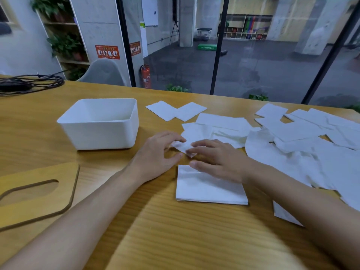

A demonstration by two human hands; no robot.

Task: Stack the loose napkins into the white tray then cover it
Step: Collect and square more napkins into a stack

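Both hands meet over one small crumpled white paper napkin on the wooden table: the left hand and right hand pinch it with their fingers. A neat square stack of white napkins lies just below. The empty white plastic tray stands left, its wooden slotted lid nearer.

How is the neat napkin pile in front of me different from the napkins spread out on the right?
The neat pile is squared up with edges aligned; the spread napkins overlap loosely at mixed angles. The neat pile sits nearest the person, just below the right hand; the spread napkins cover the table's right side. Both are white and outside the white tray.
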